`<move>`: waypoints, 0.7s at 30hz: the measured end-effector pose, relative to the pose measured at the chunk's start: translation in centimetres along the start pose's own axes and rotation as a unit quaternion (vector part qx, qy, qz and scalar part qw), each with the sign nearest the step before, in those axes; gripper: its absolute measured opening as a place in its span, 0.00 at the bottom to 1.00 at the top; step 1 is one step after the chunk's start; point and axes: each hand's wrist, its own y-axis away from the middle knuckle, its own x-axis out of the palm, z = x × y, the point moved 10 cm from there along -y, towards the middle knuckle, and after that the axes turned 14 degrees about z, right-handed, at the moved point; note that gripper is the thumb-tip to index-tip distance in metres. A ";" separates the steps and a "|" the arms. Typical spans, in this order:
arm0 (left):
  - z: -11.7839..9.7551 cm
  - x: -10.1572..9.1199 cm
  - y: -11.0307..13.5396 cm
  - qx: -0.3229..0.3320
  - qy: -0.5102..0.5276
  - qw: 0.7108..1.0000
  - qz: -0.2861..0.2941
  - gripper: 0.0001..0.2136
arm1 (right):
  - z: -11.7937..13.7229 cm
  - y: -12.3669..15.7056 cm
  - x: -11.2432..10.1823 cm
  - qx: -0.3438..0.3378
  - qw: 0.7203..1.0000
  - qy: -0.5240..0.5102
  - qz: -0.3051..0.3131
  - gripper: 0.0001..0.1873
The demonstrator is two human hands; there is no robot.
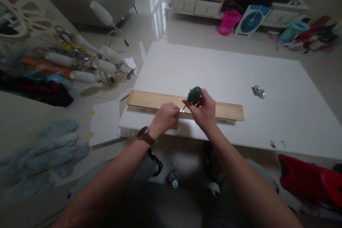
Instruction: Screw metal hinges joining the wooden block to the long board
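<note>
A screwdriver with a green handle (194,94) is in my right hand (205,111), its fingers closed round it. The shaft slants down and left to a small shiny metal bracket (182,111) at the near edge of a long wooden board (149,99). My left hand (167,115) is closed with its fingertips at this bracket; they partly cover it. Beneath that hand, a short wooden piece (175,124) sticks out towards me from the long board. Any screw at the screwdriver's tip is too small to make out.
The long board lies across a white tabletop (213,67). Loose metal brackets and screws (258,92) form a pile at the right, with a small metal piece (272,144) by the near edge. A lamp (104,57) with several white shades stands left. Below is a bottle (173,178).
</note>
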 end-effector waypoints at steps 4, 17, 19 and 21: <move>0.0 -0.1 0.0 0.001 0.002 1.000 -0.004 0.12 | 0.2 0.0 0.0 0.000 1.000 -0.007 0.008 0.14; 0.0 -0.1 0.0 0.007 0.017 1.000 0.001 0.12 | -0.1 0.1 0.3 0.016 1.000 -0.013 0.013 0.15; 0.0 -0.1 0.0 0.007 0.020 1.000 -0.002 0.11 | 0.0 0.0 0.3 0.018 1.000 -0.011 0.004 0.15; 0.1 -0.2 0.0 0.004 0.017 1.000 -0.007 0.11 | 0.1 0.0 0.3 0.013 1.000 -0.010 0.002 0.16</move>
